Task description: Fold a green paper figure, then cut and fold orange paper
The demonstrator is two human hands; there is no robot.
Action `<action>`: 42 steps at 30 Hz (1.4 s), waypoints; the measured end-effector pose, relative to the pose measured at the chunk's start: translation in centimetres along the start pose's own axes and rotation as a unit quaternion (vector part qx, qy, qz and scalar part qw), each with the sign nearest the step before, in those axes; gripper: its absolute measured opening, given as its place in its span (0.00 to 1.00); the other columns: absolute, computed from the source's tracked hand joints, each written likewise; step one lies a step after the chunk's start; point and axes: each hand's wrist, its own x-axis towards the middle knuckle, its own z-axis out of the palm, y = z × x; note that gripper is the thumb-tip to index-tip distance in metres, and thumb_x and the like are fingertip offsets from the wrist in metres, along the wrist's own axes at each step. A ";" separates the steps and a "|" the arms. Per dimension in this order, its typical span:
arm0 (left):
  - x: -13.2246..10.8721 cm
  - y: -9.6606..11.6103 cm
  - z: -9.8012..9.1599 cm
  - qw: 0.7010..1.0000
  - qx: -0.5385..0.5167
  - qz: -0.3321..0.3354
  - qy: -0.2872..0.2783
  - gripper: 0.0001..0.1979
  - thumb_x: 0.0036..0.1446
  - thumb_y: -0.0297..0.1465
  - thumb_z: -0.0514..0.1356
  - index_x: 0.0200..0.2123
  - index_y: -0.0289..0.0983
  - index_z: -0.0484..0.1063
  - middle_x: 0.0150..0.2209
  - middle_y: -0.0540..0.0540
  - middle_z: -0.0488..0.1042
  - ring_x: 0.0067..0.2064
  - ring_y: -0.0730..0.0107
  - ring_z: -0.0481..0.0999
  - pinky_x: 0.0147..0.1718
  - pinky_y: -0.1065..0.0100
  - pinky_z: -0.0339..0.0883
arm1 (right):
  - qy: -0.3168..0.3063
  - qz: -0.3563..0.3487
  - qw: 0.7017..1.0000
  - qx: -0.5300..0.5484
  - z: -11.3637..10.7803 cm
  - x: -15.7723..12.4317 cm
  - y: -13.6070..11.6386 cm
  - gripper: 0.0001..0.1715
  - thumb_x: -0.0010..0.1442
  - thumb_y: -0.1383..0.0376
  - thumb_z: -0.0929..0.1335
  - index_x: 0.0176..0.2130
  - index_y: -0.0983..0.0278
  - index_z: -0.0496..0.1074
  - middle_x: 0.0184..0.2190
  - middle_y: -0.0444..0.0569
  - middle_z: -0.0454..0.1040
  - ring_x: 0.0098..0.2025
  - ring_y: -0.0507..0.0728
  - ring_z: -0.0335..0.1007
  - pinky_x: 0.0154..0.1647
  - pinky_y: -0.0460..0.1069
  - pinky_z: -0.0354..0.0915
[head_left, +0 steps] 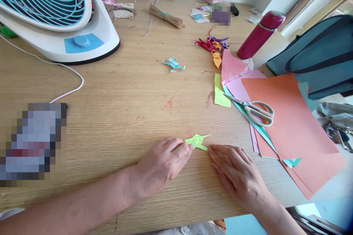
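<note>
Green folded paper (196, 140) between hands, near surface's (124, 114) front edge, long axis roughly left-right; left hand (167, 159) closer, fingers clamped on left end; right hand (237, 172) at near prong's (202, 147) tip, pinch unclear

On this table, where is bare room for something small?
A wide patch, with some reddish marks, lies between the blue paper figure and the left hand; another lies between the fan and that figure. The right side is crowded: paper sheets, scissors, bottle, bag.
</note>
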 end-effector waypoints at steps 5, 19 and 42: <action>0.1 0.1 0.3 1.000 0.019 0.004 0.009 0.19 0.65 0.23 0.49 0.58 0.30 0.66 0.49 0.41 0.73 0.46 0.61 0.69 0.48 0.61 0.68 | 0.002 -0.001 1.000 0.004 0.0 -0.2 0.0 0.23 0.64 0.74 0.64 0.58 0.66 0.67 0.51 0.60 0.73 0.49 0.63 0.71 0.45 0.59 0.68; 0.7 0.5 0.2 0.999 -0.024 -0.034 -0.002 0.23 0.62 0.23 0.53 0.61 0.32 0.63 0.43 0.42 0.73 0.43 0.60 0.67 0.41 0.61 0.68 | 0.000 -0.005 1.000 0.007 0.1 0.0 -0.1 0.22 0.65 0.74 0.63 0.58 0.66 0.67 0.51 0.60 0.73 0.49 0.63 0.70 0.46 0.59 0.69; 4.4 -0.3 -0.6 0.843 -0.465 -0.254 0.094 0.06 0.54 0.26 0.62 0.32 0.38 0.66 0.30 0.53 0.73 0.31 0.73 0.71 0.30 0.72 0.62 | 0.111 0.125 0.980 0.112 -0.3 0.3 -0.7 0.15 0.66 0.68 0.63 0.52 0.61 0.68 0.47 0.55 0.73 0.48 0.61 0.71 0.47 0.57 0.70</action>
